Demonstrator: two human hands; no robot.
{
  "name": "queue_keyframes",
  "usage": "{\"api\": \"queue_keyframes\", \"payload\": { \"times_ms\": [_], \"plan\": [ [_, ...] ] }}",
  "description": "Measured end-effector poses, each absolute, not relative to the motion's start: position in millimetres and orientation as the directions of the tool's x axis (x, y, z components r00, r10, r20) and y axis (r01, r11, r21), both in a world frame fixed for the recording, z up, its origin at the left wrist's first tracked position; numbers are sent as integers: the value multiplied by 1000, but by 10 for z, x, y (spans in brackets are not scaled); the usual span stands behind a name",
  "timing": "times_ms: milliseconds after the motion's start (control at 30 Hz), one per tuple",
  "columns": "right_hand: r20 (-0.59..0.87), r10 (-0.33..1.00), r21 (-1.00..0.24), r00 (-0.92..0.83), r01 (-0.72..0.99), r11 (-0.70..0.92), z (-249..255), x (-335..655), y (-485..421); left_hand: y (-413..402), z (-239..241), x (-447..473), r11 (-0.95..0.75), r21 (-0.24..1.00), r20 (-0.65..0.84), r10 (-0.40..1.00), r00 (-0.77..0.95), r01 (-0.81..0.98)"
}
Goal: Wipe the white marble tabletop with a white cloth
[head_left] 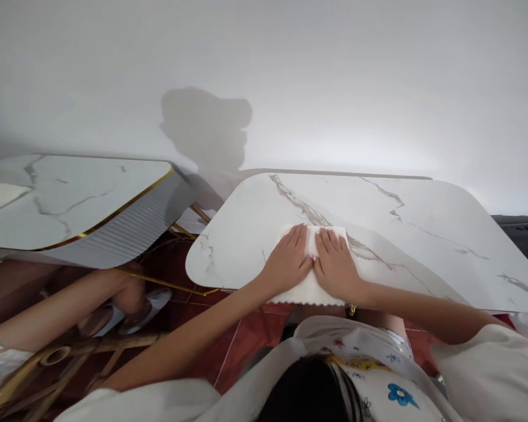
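Observation:
A folded white cloth [310, 288] with a scalloped near edge lies on the white marble table [422, 234], close to its front edge. My left hand [287, 259] rests flat on the cloth's left part, fingers stretched forward. My right hand [337, 264] lies flat beside it on the right part, fingers also stretched out. The two hands touch side by side. Neither hand grips anything.
A second marble-top table [70, 199] with a gold rim stands to the left, gold legs under it. A plain white wall [334, 88] rises behind both tables. Red tiled floor [242, 346] shows below. Another person's leg [57, 305] and slipper appear at lower left.

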State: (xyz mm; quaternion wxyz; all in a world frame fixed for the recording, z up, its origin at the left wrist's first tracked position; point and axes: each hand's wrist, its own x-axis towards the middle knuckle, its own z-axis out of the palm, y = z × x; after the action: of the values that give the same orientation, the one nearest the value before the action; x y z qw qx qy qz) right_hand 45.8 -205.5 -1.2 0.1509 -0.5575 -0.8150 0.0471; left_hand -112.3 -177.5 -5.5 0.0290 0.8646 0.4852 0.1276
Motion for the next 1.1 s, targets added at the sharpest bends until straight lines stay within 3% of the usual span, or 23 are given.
{"api": "queue_keyframes", "payload": {
  "times_ms": [200, 400, 700, 1100],
  "plan": [
    [217, 911, -200, -350, 898, 392, -48, 626, -2355, -2107, -110, -987, -531, 208, 225, 843, 488, 822],
    [58, 956, -204, -288, 934, 294, 33, 817, -1650, -1335, -15, -655, -498, 198, 132, 867, 481, 844],
    [194, 952, -212, -237, 937, 276, 32, 1175, -249, 43, -9, -185, -534, 264, 346, 830, 439, 803],
    [282, 945, -284, -167, 926, 248, -26, 1283, 649, 907, -65, -42, -469, 389, 383, 865, 324, 793]
  ]
}}
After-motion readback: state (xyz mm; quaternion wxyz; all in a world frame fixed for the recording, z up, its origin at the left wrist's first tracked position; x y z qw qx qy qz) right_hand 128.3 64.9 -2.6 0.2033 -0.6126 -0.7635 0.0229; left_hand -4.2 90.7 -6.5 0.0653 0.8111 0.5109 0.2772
